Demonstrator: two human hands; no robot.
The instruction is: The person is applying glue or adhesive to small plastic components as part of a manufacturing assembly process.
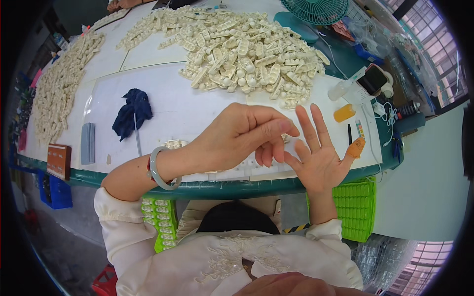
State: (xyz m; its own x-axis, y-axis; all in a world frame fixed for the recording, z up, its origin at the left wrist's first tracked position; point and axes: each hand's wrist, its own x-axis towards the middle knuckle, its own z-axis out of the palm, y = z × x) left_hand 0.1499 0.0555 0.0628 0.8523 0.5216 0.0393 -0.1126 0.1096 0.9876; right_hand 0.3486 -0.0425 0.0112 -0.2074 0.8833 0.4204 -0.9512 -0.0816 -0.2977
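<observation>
My left hand [229, 138], with a pale bangle [157, 170] at its wrist, is raised over the near part of the white table. Its thumb and forefinger press together beside the fingers of the other hand; what they hold, if anything, is hidden. My right hand [318, 165] faces palm up with its fingers spread and holds nothing visible. An orange cover [356, 147] wraps the tip of its thumb. Below and partly behind the hands, a few small cream pieces [175, 144] lie on the table.
A big heap of cream pod-shaped pieces [247, 54] covers the table's far middle, another pile [61, 89] its left side. Nearby lie a dark blue cloth [132, 111], a grey block [88, 143], a yellow-orange bottle [344, 113] and a green fan [316, 9]. Green trays [356, 207] sit below the edge.
</observation>
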